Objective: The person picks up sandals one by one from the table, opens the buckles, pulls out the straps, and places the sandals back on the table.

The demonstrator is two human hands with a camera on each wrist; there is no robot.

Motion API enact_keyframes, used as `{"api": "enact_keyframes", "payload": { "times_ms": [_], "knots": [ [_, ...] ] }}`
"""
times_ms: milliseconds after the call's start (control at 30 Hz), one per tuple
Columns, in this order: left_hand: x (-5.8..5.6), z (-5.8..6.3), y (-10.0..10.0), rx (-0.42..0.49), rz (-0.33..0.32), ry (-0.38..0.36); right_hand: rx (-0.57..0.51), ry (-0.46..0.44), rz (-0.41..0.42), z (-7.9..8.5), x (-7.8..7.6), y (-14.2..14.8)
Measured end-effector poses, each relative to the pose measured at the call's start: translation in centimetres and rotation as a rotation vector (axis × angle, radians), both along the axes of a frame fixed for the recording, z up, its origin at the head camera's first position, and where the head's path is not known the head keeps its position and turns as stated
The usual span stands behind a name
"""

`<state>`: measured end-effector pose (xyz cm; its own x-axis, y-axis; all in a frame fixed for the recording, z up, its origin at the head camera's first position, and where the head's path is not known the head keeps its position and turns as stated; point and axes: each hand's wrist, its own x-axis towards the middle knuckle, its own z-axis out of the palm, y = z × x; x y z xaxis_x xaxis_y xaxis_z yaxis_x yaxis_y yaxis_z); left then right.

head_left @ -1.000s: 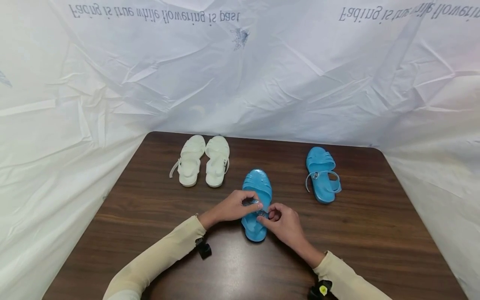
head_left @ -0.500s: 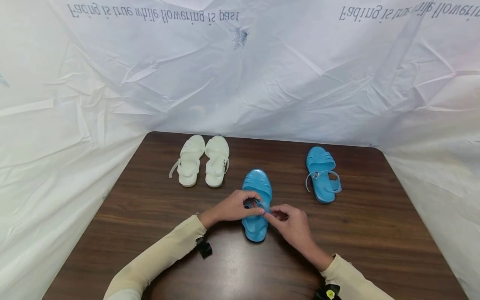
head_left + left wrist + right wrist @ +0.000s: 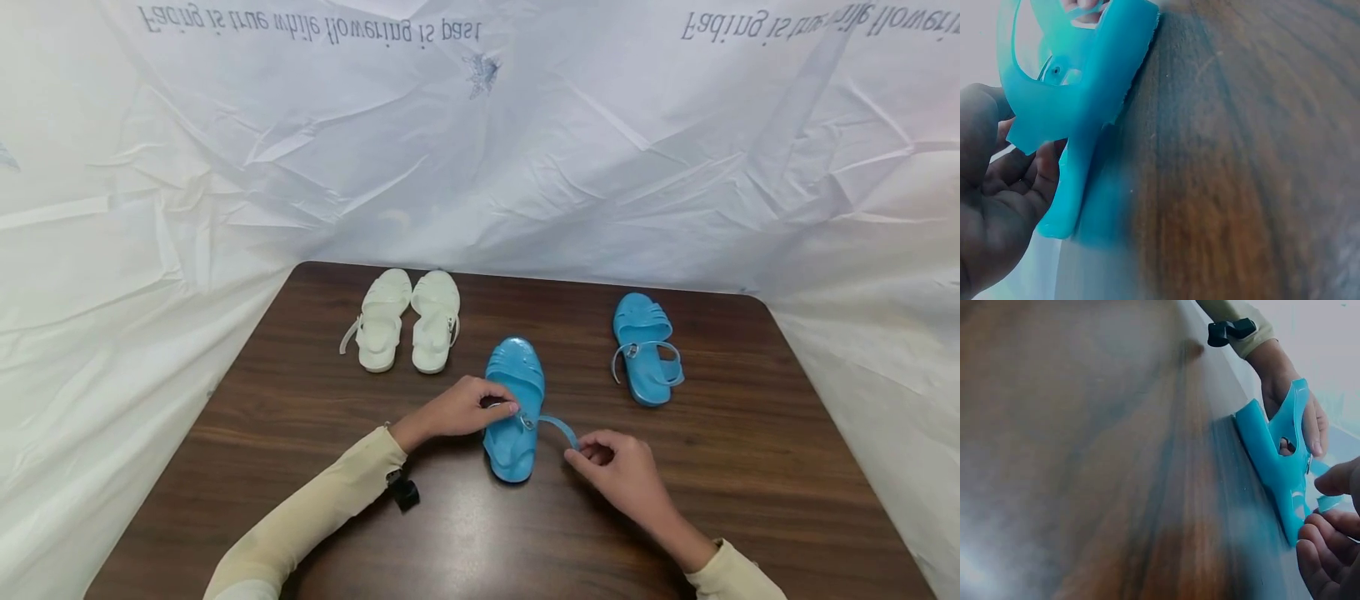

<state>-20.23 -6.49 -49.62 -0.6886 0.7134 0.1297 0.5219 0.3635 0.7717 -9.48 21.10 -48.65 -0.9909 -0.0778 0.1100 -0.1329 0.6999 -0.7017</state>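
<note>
A blue sandal lies toe-away at the middle of the table. My left hand pinches its ankle strap beside the metal buckle. To the right, my right hand pinches the free end of the strap, which arcs out from the buckle past the sandal's side. From the left wrist, the sandal's heel part stands close, with the left fingers under the strap side. The right wrist view has the strap end between thumb and fingers; the exact fingertip contact of the left hand is partly hidden.
A second blue sandal lies at the back right, its strap looped over it. Two white sandals stand side by side at the back left. The brown wooden table has a white sheet hanging behind it.
My right hand has moved right and toward the front with the strap end, so the strap now stretches out from the buckle. The left hand stays nearly in place at the sandal.
</note>
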Motion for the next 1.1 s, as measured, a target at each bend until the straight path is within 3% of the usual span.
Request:
{"api": "enact_keyframes", "payload": {
  "times_ms": [233, 333, 633, 833, 1100],
  "knots": [
    [0.1, 0.3, 0.1, -0.026, 0.028, -0.010, 0.025, -0.105, 0.045, 0.6, 0.2, 0.6],
    [0.2, 0.3, 0.2, -0.010, 0.034, -0.032, 0.057, -0.104, 0.045, 0.9, -0.4, 0.5],
    [0.5, 0.1, 1.0, 0.035, 0.078, -0.062, 0.339, -0.051, 0.141, 2.1, -3.1, -1.1],
    [0.5, 0.0, 1.1, 0.039, 0.089, -0.066, 0.191, -0.046, 0.139, 1.4, -3.9, -2.9],
    [0.5, 0.1, 1.0, 0.059, 0.083, -0.069, 0.047, 0.052, 0.108, 0.0, -3.8, -4.7]
  ]
}}
